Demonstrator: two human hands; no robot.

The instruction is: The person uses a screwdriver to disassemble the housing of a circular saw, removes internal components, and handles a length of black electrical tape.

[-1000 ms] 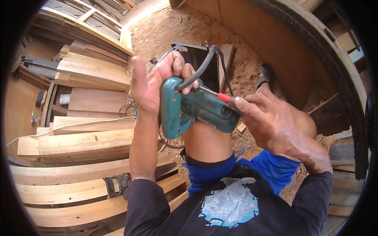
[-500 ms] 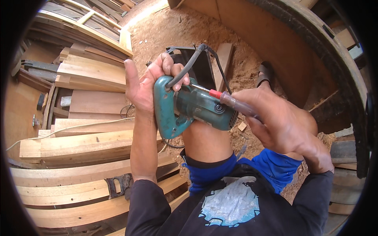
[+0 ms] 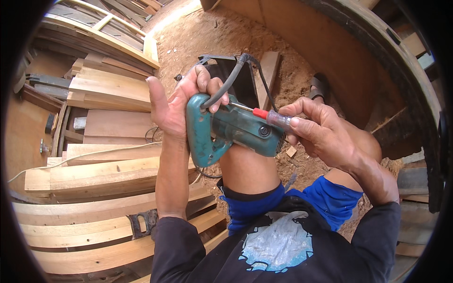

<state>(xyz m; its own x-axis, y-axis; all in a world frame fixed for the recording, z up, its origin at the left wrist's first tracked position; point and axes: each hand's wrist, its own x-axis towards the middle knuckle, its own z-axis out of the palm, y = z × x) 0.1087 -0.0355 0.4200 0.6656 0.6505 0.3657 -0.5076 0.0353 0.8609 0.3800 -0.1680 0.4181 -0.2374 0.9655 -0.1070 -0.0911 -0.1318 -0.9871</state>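
Observation:
Across my thigh rests a teal corded power tool (image 3: 247, 132) with a looped rear handle and a black plate at its far side. My left hand (image 3: 181, 101) lies against the handle, its fingers curled by the cord (image 3: 231, 78) and its thumb sticking out. A screwdriver (image 3: 279, 120) with a clear handle and red collar is gripped between the thumb and fingers of my right hand (image 3: 323, 134). Its metal shaft points left into the tool's body, close to my left fingertips. Where the tip meets the tool is hidden.
Stacked wooden boards (image 3: 108, 174) fill the left side, with a dark saw handle (image 3: 142, 223) lying on them. A pale cable (image 3: 85, 152) crosses the boards. Beyond the tool a plank (image 3: 268, 73) lies on the sawdust-covered ground. A large curved wooden piece (image 3: 377, 56) stands at right.
My right hand has shifted its hold on the screwdriver, from wrapped around the handle to a grip with thumb and fingers. The tool and my left hand have barely moved.

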